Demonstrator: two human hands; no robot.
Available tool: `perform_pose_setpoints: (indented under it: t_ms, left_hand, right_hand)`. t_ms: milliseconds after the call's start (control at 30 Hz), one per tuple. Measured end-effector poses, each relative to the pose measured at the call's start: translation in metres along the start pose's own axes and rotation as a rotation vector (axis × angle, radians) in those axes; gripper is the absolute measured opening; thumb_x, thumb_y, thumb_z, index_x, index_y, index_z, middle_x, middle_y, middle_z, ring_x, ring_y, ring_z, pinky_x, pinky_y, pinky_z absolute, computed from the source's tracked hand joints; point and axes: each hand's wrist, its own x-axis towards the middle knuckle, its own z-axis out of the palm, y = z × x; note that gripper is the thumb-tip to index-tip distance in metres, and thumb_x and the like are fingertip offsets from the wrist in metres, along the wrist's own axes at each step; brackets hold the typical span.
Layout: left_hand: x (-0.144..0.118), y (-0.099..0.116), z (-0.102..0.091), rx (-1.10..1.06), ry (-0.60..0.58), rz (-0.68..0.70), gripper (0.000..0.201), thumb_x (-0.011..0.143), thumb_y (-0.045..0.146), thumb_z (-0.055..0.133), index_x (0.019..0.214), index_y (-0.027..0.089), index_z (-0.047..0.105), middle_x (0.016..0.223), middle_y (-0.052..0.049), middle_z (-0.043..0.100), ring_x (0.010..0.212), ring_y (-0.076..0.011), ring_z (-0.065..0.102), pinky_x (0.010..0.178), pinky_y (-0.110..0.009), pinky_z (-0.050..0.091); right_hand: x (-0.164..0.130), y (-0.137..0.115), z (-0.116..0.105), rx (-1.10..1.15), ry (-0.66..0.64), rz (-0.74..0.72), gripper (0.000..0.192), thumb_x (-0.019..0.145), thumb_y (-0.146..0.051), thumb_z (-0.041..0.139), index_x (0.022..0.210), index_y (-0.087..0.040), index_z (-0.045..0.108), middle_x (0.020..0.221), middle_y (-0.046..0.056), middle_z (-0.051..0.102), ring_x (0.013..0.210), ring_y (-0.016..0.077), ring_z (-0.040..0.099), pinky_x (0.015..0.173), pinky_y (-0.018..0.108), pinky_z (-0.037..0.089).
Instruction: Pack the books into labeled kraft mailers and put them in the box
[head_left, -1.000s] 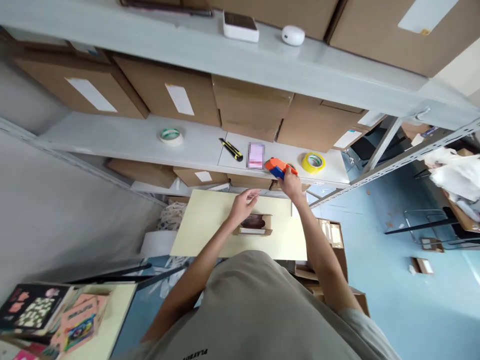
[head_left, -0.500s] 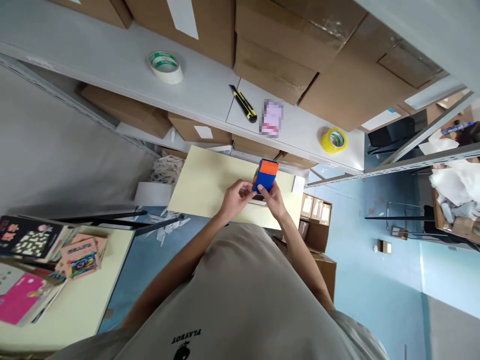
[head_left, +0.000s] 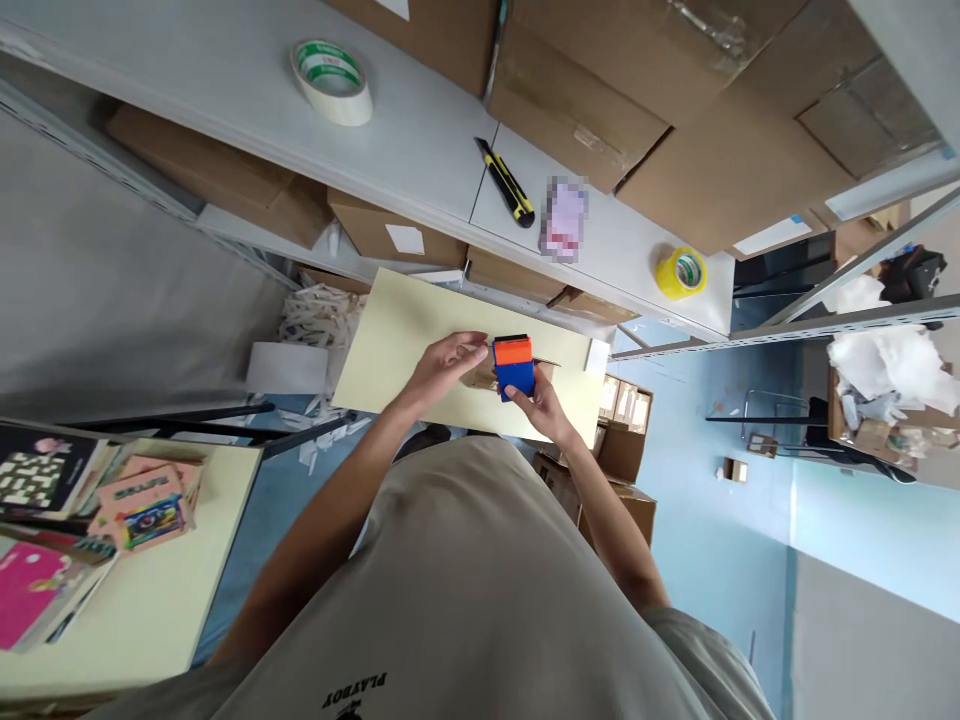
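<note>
My right hand [head_left: 547, 408] grips a small blue box with an orange band [head_left: 516, 378] at its far end, the thumb lying across its near face. A dark strip shows along the box's far edge. Just left of it, my left hand [head_left: 444, 368] is off the box with its fingers stretched out and nothing in them. Both hands are above a pale yellow table [head_left: 397, 315]. Partly covered by the hands and the box, a brown cardboard piece [head_left: 480, 376] lies on the table.
On the grey shelf ahead are a white tape roll [head_left: 332, 82], a yellow-black utility knife [head_left: 507, 185], a blurred-out pinkish item [head_left: 564, 220] and a yellow tape roll [head_left: 681, 272]. Cardboard boxes [head_left: 577, 110] stand behind them. Books [head_left: 45, 480] cover part of a left-hand table [head_left: 187, 570].
My left hand has come away from the blue box and moved left, its fingers straightening. The right hand still holds the box, turned more upright. The head view has shifted a little.
</note>
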Motion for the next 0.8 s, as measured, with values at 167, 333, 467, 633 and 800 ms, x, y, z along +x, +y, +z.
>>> perform_pose_setpoints:
  t_ms: [167,333,467,633,800]
  left_hand:
    - [0.000,0.018,-0.015,0.035,-0.228,-0.078,0.066,0.081,0.078,0.099,0.104,0.016,0.090,0.102,-0.009,0.083,0.104,-0.0318,0.077,0.090,-0.038,0.060]
    - [-0.006,0.019,-0.022,0.077,-0.237,-0.124,0.062,0.080,0.079,0.096,0.092,0.019,0.084,0.091,-0.004,0.080,0.088,-0.0210,0.069,0.079,-0.032,0.053]
    - [-0.006,0.007,-0.030,0.025,-0.286,-0.178,0.067,0.072,0.081,0.099,0.092,0.019,0.084,0.091,-0.006,0.082,0.086,-0.0211,0.071,0.080,-0.033,0.056]
    - [-0.002,-0.024,-0.032,0.011,-0.254,-0.202,0.064,0.067,0.077,0.101,0.091,0.019,0.086,0.091,-0.007,0.085,0.083,-0.0217,0.071,0.076,-0.032,0.056]
    - [-0.001,-0.070,-0.019,-0.010,-0.077,-0.259,0.047,0.070,0.064,0.094,0.082,0.020,0.083,0.083,-0.005,0.081,0.074,-0.0176,0.065,0.067,-0.029,0.049]
  right_hand:
    - [-0.022,-0.010,0.011,-0.085,-0.112,0.034,0.060,0.098,-0.077,0.086,0.121,-0.026,0.065,0.110,0.005,0.077,0.097,0.0237,0.069,0.091,0.039,0.061]
    - [-0.030,-0.022,0.015,-0.198,-0.196,0.107,0.056,0.100,-0.070,0.082,0.124,-0.023,0.063,0.109,0.006,0.075,0.096,0.0236,0.067,0.090,0.038,0.059]
    - [-0.032,-0.033,0.012,-0.274,-0.255,0.157,0.056,0.099,-0.061,0.078,0.134,-0.020,0.066,0.119,0.010,0.078,0.104,0.0260,0.071,0.094,0.039,0.058]
    - [-0.025,-0.040,0.004,-0.428,-0.270,0.266,0.058,0.098,-0.070,0.072,0.123,-0.017,0.072,0.108,0.009,0.080,0.094,0.0247,0.072,0.085,0.035,0.056]
    - [-0.003,-0.052,-0.003,-0.564,-0.302,0.410,0.059,0.105,-0.078,0.069,0.108,-0.019,0.073,0.095,0.007,0.083,0.084,0.0227,0.077,0.073,0.030,0.056]
